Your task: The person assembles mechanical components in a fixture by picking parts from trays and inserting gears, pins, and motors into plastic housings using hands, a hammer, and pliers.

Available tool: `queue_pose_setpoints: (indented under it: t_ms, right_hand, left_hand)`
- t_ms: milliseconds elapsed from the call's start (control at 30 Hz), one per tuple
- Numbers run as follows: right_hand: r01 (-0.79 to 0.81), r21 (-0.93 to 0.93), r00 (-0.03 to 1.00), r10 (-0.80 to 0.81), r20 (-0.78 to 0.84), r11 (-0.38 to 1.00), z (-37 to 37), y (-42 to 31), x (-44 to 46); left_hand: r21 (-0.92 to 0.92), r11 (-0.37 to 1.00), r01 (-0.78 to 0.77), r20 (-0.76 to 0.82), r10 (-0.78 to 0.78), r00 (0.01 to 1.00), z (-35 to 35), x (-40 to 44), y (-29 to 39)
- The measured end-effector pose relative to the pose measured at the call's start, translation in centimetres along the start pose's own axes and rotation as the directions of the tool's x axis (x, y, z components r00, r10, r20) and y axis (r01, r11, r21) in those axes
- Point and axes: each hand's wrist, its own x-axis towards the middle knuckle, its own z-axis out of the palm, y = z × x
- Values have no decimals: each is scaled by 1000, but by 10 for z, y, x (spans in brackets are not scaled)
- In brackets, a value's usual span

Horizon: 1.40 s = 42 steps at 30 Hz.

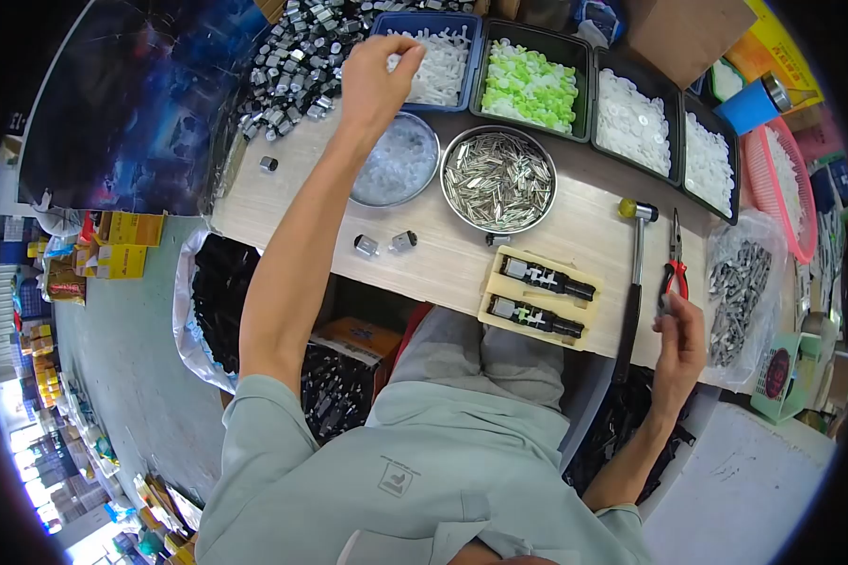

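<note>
My left hand (pixel 379 80) reaches over the near-left edge of a blue tray (pixel 474 56) of white plastic pieces (pixel 441 71), with thumb and fingers pinched. Whatever is between those fingertips is too small to make out. My right hand (pixel 680 350) hovers by the table's front edge, fingers curled together, just below the red-handled pliers (pixel 675 264). I cannot tell what it holds, if anything. Between the hands lies a cream fixture (pixel 537 298) with two black and silver assemblies (pixel 546 276) in its slots. A hammer (pixel 634 282) lies right of the fixture.
A bowl of metal pins (pixel 497 179) stands beside a bowl of clear pieces (pixel 396 165). Trays of green pieces (pixel 530 87) and white discs (pixel 631 122) line the back. Loose metal-and-black parts (pixel 297 61) are heaped at back left. A plastic bag of metal parts (pixel 740 292) lies at right.
</note>
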Motion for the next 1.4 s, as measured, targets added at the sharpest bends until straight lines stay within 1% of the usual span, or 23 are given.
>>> queue_pose_setpoints:
  t_ms: [33, 67, 167, 200, 267, 300, 333, 433, 467, 567, 667, 700, 733, 767, 867, 933, 1000, 1100, 1133, 1233, 1333, 1400]
  right_hand:
    - [45, 29, 999, -45, 21, 999, 9, -9, -2]
    - [32, 65, 998, -35, 54, 997, 12, -12, -5]
    - [-94, 201, 986, 63, 157, 975, 17, -17, -14]
    - [-81, 203, 984, 46, 170, 976, 20, -20, -16]
    - [-54, 208, 981, 12, 195, 977, 29, -24, -18]
    - [-40, 211, 978, -6, 210, 977, 34, -27, -19]
    - [96, 147, 967, -127, 219, 984, 42, -31, -17]
    - [249, 88, 929, -264, 259, 964, 66, -50, -16]
    - [231, 117, 929, -255, 268, 966, 72, -55, -17]
    - [5, 190, 974, -48, 223, 982, 84, -56, -25]
    - [-27, 294, 978, -36, 207, 955, 94, -61, -25]
    - [-43, 333, 981, -24, 195, 942, 99, -65, -25]
    - [-21, 330, 981, -44, 187, 944, 104, -66, -26]
    - [-36, 382, 981, -40, 189, 923, 111, -67, -27]
    - [-87, 459, 980, -7, 200, 884, 125, -66, -33]
    - [-106, 507, 978, -3, 210, 855, 128, -67, -37]
    - [-130, 498, 977, 25, 212, 858, 126, -65, -40]
    - [-168, 514, 975, 63, 215, 841, 121, -62, -45]
    - [-175, 514, 974, 72, 214, 840, 118, -60, -45]
    - [-219, 504, 967, 118, 225, 836, 112, -56, -45]
    - [-282, 519, 953, 171, 251, 807, 105, -54, -43]
    - [-341, 539, 934, 213, 286, 771, 99, -53, -39]
  left_hand:
    - [-89, 990, 110, 2, -111, 994, -9, -10, 7]
    - [-176, 960, 218, 13, -219, 976, -17, -20, 13]
    - [-111, 970, 216, 47, -212, 976, -46, -51, 25]
    - [-45, 993, 105, 59, -102, 993, -53, -62, 27]
    - [82, 989, -125, 104, 116, 988, -66, -83, 28]
    - [79, 988, -132, 133, 121, 984, -71, -90, 33]
    - [75, 988, -138, 161, 125, 979, -73, -97, 39]
    - [85, 982, -169, 197, 150, 969, -70, -107, 41]
    - [89, 979, -183, 203, 162, 966, -68, -109, 41]
    - [98, 984, -152, 108, 142, 984, -69, -112, 46]
    - [-41, 996, 74, 26, -73, 997, -73, -122, 65]
    - [-164, 966, 201, 74, -191, 979, -74, -127, 73]
    - [-278, 903, 327, 139, -299, 944, -75, -133, 83]
    - [-377, 810, 449, 222, -392, 893, -74, -140, 93]
    - [-595, 554, 583, 376, -450, 810, -70, -163, 120]
    - [-665, 454, 593, 411, -441, 798, -69, -171, 141]
    - [-711, 361, 603, 444, -435, 784, -66, -179, 154]
    - [-727, 321, 607, 473, -406, 782, -61, -188, 161]
    - [-722, 287, 630, 503, -408, 762, -59, -191, 161]
    - [-751, 263, 606, 497, -379, 781, -53, -194, 166]
    - [-730, 310, 609, 499, -368, 785, -51, -194, 170]
    - [-701, 439, 562, 466, -313, 827, -50, -195, 169]
